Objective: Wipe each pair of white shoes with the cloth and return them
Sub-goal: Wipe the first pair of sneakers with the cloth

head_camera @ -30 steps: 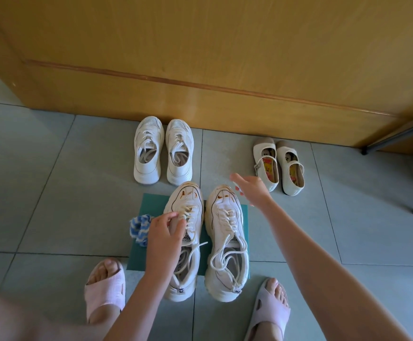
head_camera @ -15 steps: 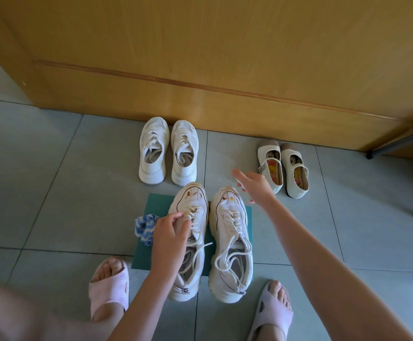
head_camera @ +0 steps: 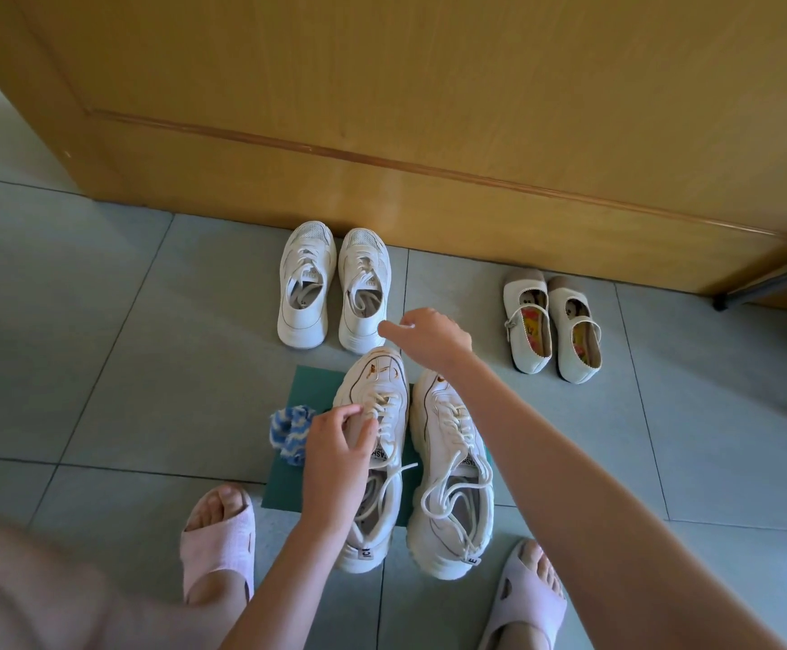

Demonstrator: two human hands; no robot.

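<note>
Pinching the tongue and upper laces of the left chunky sneaker (head_camera: 375,382), the left hand (head_camera: 337,445) curls thumb and fingers round them and hides that shoe's throat. The right chunky sneaker (head_camera: 452,466) lies touching it, and both rest on a green mat (head_camera: 314,382) whose middle they cover. The right hand (head_camera: 431,337) hovers over the left sneaker's toe and holds nothing. Its fingers are loosely bent and the forefinger points at the heel of the small lace-up pair (head_camera: 333,283); whether it touches that heel I cannot tell. Its forearm crosses the right sneaker's toe.

The blue-and-white cloth (head_camera: 286,431) sits bunched at the mat's left edge, its right part behind the left hand. The strap pair (head_camera: 551,326) stands apart to the right, near the wooden panel (head_camera: 429,133). Pink slippers (head_camera: 218,541) are cut off at the bottom edge, a dark metal leg (head_camera: 766,283) at the right. Bare tiled floor (head_camera: 101,344) spreads left of the mat and between the two far pairs.
</note>
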